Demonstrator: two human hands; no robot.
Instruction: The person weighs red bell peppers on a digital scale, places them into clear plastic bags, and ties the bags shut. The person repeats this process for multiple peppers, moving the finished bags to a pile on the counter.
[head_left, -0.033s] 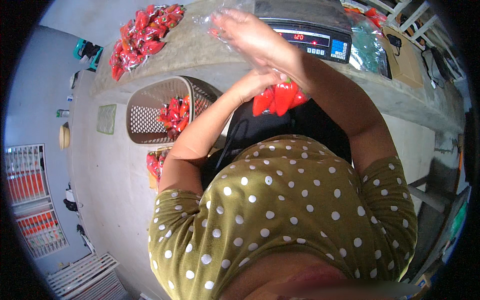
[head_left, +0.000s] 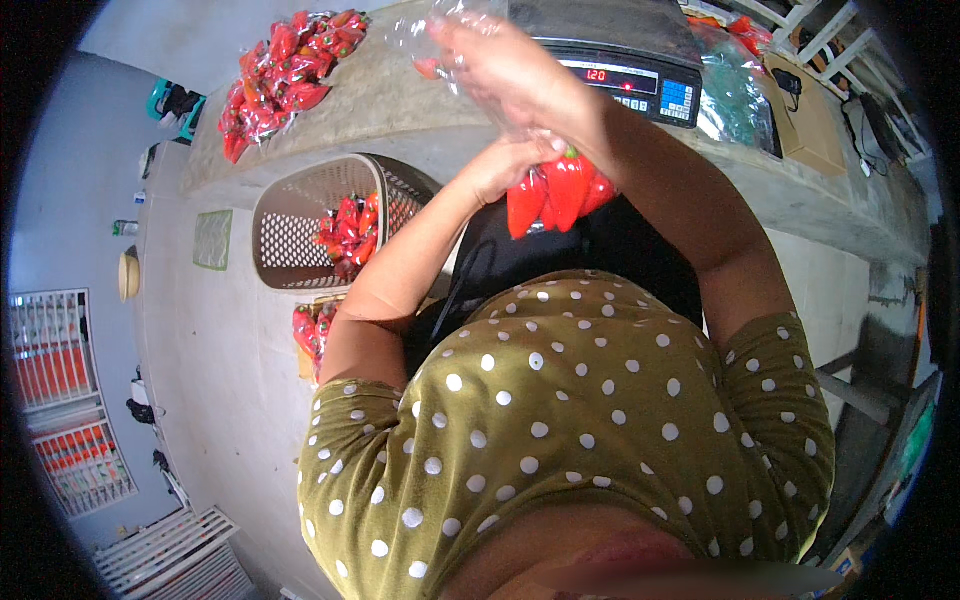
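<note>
A clear plastic bag of red peppers hangs in front of my lap. My left hand is closed around the gathered plastic just above the peppers, thumb on top. My right hand, reaching across from the right, is smeared by motion; it grips the upper part of the same bag, and loose clear film sticks out past its fingertips. A small red patch shows in that film; I cannot make out what it is. Behind my right hand stands a digital scale with a lit red display, partly covered by my hand and forearm.
Bagged red peppers lie piled on the concrete counter at the far left. Below, a brown plastic basket holds several more bags. Further bagged peppers sit beside my left arm. Clear plastic and a cardboard box lie right of the scale.
The peppers hang very slightly lower. My right hand and the loose film around it have shifted a little; the left hand keeps its hold.
</note>
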